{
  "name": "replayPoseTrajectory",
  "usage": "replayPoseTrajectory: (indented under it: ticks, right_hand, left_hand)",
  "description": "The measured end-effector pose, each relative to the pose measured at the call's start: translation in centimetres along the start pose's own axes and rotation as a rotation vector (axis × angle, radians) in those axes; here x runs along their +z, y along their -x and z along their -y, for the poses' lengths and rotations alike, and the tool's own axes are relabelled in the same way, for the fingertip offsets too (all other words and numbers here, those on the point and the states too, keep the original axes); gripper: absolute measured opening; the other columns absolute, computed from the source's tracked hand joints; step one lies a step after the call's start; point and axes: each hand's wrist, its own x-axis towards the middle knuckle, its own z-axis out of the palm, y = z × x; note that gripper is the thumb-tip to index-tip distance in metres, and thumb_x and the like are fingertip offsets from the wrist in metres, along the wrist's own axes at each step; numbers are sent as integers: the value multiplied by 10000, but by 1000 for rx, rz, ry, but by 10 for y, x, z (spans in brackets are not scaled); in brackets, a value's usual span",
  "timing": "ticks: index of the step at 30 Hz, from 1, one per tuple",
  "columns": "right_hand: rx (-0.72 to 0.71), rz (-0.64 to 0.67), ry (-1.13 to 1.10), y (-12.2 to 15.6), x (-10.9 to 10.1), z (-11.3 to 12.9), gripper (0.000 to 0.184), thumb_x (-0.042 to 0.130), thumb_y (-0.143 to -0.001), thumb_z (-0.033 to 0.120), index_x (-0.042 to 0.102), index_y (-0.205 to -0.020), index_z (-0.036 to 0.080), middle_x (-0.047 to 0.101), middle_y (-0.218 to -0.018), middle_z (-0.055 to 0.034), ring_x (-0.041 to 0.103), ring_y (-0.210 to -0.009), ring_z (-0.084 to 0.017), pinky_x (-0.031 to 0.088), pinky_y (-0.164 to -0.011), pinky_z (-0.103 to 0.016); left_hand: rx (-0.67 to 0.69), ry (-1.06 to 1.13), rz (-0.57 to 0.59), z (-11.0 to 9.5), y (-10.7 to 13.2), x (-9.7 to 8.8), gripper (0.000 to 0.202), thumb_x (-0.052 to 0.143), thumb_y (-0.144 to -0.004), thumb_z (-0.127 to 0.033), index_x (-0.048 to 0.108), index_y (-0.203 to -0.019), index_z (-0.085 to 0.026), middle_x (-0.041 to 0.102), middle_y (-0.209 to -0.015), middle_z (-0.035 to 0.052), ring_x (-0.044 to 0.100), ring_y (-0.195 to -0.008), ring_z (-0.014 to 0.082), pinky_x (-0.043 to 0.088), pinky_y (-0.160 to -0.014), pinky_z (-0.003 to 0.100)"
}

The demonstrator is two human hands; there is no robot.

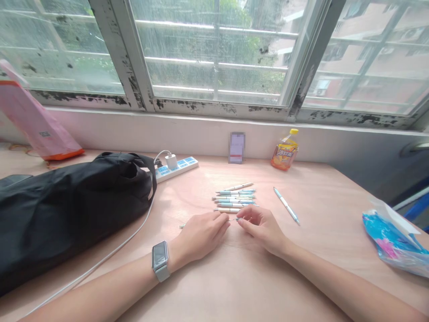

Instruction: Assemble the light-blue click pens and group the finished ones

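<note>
My left hand [204, 235], with a watch [160, 257] on its wrist, rests low over the table with its fingers closed on a thin pen refill [231, 219] whose tip pokes out to the right. My right hand [259, 226] pinches a small pen part [238, 218] close to that tip; its exact kind is too small to tell. Left of my left hand, the pale end of a pen piece [182, 226] shows. Just beyond my fingers lie several white and light-blue pens [234, 198] in a loose row. One more pen [286, 205] lies apart, slanted, to the right.
At left a black bag [73, 201] covers much of the table [214, 286], beside a white cable and a power strip [177, 169]. Against the wall stand a phone [236, 148] and a drink bottle [284, 151]. A blue plastic pack [392, 237] lies right, a pink bag [36, 120] far left.
</note>
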Motion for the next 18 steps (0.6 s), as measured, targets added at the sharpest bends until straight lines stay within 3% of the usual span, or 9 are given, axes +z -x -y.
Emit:
replayPoseTrajectory:
  ticks: [11,18]
  right_hand:
    - [-13,58,5,0,0,-2,132,677,-839,315,700,-866,189,688,-798,-13,573,-660,-131,444,-594,-251]
    - [-31,-11,-4,0,0,-2,140,688,-844,324,733,-847,191,701,-766,-14,542,-618,-126,428,-566,-251]
  left_hand:
    - [67,90,-6,1,2,1,269,345,-1008,-196,597,-1093,-158,664,-979,98,641,-904,254,546,-789,394]
    - [158,94,-132,2,3,8,359,372,-1005,-101,470,-1350,-110,643,-1206,151,593,-1112,268,537,-950,427]
